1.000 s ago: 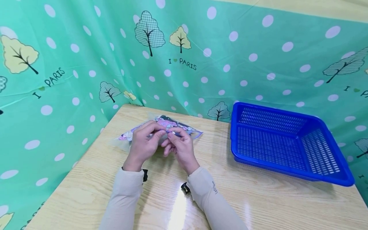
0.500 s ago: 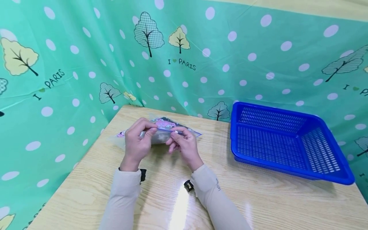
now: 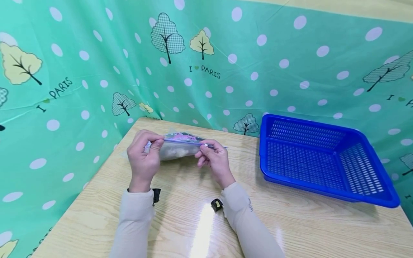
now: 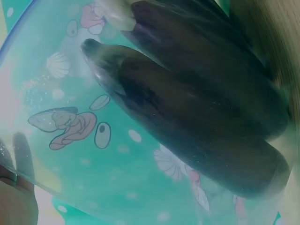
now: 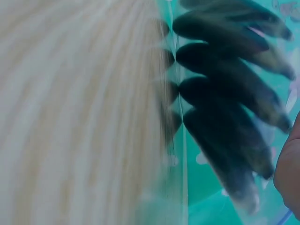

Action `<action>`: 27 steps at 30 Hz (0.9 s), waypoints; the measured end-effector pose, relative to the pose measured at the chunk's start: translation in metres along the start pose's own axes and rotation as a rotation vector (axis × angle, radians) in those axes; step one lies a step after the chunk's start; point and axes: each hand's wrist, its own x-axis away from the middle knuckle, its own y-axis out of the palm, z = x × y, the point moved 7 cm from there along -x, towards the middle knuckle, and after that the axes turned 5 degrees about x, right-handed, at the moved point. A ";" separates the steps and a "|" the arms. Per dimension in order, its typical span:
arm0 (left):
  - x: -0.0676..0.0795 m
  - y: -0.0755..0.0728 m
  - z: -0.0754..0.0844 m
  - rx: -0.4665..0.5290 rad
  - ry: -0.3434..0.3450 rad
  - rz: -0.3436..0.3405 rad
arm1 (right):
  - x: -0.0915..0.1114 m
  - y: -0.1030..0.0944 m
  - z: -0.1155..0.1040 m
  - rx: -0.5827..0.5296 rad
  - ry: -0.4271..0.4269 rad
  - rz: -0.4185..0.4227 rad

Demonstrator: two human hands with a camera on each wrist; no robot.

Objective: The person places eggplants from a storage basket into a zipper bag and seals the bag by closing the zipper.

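A clear zip bag (image 3: 175,152) with a printed pattern of pink figures and shells stands tilted at the back left of the table, its blue-purple zip strip (image 3: 182,141) along the top edge. My left hand (image 3: 143,156) pinches the strip near its left end between thumb and forefinger. Further right, my right hand (image 3: 215,157) pinches a small white slider (image 3: 205,145) on the strip, its other fingers curled below. Through the clear plastic in both wrist views show several long, rounded dark objects (image 5: 215,70) with paler tips; two such dark objects (image 4: 173,112) fill the left wrist view.
A blue perforated plastic basket (image 3: 264,150) stands on the right of the light wooden table (image 3: 180,208). Behind and to the left hangs a green dotted cloth (image 3: 193,96) printed with trees. Black straps (image 3: 217,204) sit at both wrists.
My hands have moved apart along the zip strip, the left hand going left and the right hand going right with the slider. More of the strip and bag shows between them.
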 end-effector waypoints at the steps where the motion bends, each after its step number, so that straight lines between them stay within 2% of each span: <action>1: 0.000 -0.002 0.000 0.003 0.000 0.016 | 0.000 -0.002 0.000 -0.003 0.002 0.006; 13: -0.005 -0.022 0.000 -0.022 0.012 0.184 | -0.004 -0.021 -0.005 0.011 0.020 0.081; 27: -0.008 -0.046 -0.002 -0.015 -0.044 0.328 | -0.005 -0.040 -0.006 0.029 0.019 0.131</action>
